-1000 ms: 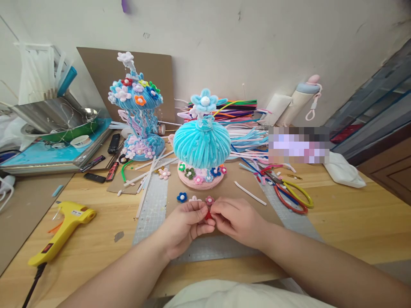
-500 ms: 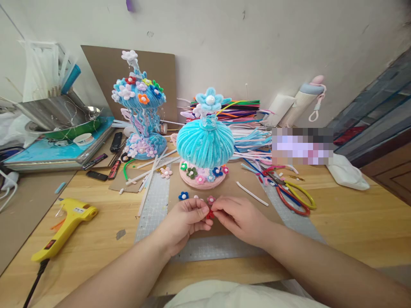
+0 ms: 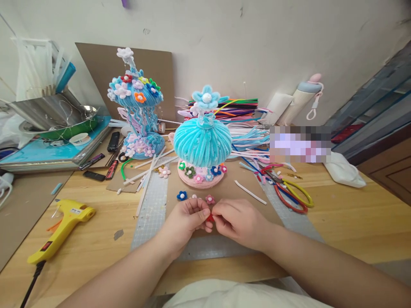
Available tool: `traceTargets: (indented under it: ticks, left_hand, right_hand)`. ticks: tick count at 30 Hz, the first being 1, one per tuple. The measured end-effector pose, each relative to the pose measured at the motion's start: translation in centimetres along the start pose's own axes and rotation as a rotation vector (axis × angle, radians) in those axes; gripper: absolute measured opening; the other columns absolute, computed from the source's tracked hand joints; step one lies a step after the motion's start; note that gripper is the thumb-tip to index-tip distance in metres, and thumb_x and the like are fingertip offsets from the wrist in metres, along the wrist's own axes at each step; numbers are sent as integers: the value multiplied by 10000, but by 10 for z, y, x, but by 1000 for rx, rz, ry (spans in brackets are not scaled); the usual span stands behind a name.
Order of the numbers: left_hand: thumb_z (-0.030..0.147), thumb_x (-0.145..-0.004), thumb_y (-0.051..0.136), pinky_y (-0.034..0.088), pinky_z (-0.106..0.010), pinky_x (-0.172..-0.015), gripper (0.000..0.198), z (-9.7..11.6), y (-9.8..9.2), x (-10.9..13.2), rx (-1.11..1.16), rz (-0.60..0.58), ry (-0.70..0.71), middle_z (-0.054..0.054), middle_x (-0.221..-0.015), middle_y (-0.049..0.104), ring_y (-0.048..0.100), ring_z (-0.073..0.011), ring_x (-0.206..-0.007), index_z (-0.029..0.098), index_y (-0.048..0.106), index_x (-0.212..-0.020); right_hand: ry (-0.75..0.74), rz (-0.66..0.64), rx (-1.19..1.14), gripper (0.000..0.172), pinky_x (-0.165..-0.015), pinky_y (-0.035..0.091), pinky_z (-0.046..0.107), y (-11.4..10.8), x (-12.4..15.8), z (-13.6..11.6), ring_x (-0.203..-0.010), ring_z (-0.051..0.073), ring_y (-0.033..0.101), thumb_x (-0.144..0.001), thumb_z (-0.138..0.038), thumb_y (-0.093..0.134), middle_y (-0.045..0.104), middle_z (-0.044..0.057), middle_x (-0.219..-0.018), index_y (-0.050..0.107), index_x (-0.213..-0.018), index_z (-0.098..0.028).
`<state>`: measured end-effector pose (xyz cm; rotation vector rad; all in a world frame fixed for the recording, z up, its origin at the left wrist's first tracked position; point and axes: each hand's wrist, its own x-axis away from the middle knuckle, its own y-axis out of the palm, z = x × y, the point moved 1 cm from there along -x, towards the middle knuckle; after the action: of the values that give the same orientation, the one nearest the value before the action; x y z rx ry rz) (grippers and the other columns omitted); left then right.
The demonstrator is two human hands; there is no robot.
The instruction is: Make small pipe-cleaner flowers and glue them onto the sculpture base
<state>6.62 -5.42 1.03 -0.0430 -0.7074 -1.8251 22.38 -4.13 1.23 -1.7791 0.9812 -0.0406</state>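
Coloured flowers already sit on the round pink fuzzy base (image 3: 201, 184) beneath the ribbed turquoise fuzzy dome (image 3: 202, 143). Before it, a blue fuzzy flower with a white centre (image 3: 182, 195) and a dusty-pink fuzzy flower (image 3: 209, 199) look finished, lying loose on the brown cardboard sheet (image 3: 231, 190). The small red fuzzy piece (image 3: 210, 217), held just above the sheet, seems unfinished, though mostly hidden. The left hand (image 3: 189, 220) pinches it, fingers closed; the right hand's (image 3: 242, 222) fingers close on its other side.
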Motion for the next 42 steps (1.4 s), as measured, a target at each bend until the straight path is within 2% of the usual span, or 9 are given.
traceTargets:
  ticks: [5, 8, 14, 18, 21, 24, 29, 37, 42]
  left_hand:
    - [275, -673, 652, 429, -236, -570, 197, 3, 3, -1, -138, 50, 128, 11, -565, 558, 519, -96, -523, 134, 514, -682]
    - [232, -718, 585, 418, -239, -583, 111, 4, 3, 0, -344, 111, 238, 12, -586, 547, 513, -105, -560, 143, 521, -696]
    - [147, -771, 488, 376, -239, -626, 93, 2, -1, 7, -859, 121, 452, -2, -680, 563, 497, -121, -665, 171, 540, -697]
    - [145, -763, 500, 372, -242, -628, 102, 3, -1, 5, -923, 105, 467, -3, -677, 560, 490, -122, -666, 172, 549, -677]
    - [198, -757, 536, 399, -240, -608, 61, 4, -2, -2, -631, 114, 326, 2, -636, 565, 515, -116, -618, 165, 546, -707]
    - [254, -723, 607, 421, -226, -584, 124, 3, -6, -7, -260, 136, 181, 9, -616, 573, 528, -99, -579, 153, 536, -734]
    - [221, -702, 654, 437, -195, -595, 138, 3, -7, -6, 46, 68, 106, 2, -687, 578, 525, -67, -596, 139, 547, -733]
    - [163, -727, 624, 499, -195, -625, 101, 6, -7, 1, 148, -25, -124, -17, -716, 573, 561, -76, -641, 121, 599, -815]
    - [164, -701, 658, 506, -201, -660, 106, 5, -9, 0, 96, 8, -116, -14, -741, 589, 590, -85, -672, 130, 581, -766]
  right_hand:
    - [266, 46, -301, 133, -505, 341, 190, 3, -3, -4, -536, 78, 456, -770, -116, 451, 561, -11, -630, 530, -679, -172]
    - [480, -9, -556, 133, -447, 297, 180, 5, -6, -5, -493, 65, 396, -775, -150, 445, 530, -24, -606, 528, -672, -166]
    - [707, -103, -1012, 51, -395, 193, 179, 5, -10, -2, -427, 44, 268, -693, -152, 469, 374, -73, -501, 500, -653, -160]
    - [852, -207, -1267, 28, -358, 96, 184, 6, -10, 0, -382, 31, 152, -663, -148, 464, 291, -97, -481, 482, -678, -165]
    - [815, -180, -1193, 64, -346, 144, 177, 8, -9, 3, -361, 24, 235, -734, -221, 483, 393, -74, -533, 494, -728, -159]
    - [708, -37, -929, 133, -383, 280, 181, 8, -7, 3, -417, 43, 390, -791, -297, 491, 513, -30, -661, 505, -813, -167]
    - [466, 25, -559, 90, -505, 372, 192, 9, -3, -2, -578, 85, 483, -823, -237, 482, 573, -3, -714, 543, -797, -177]
    - [67, -6, -280, 152, -695, 426, 257, -4, -5, 4, -773, 136, 533, -853, -142, 417, 591, 45, -824, 563, -858, -187]
    - [38, -28, -172, 129, -694, 418, 253, -6, -5, 6, -783, 134, 539, -859, -163, 431, 603, 47, -861, 552, -896, -185]
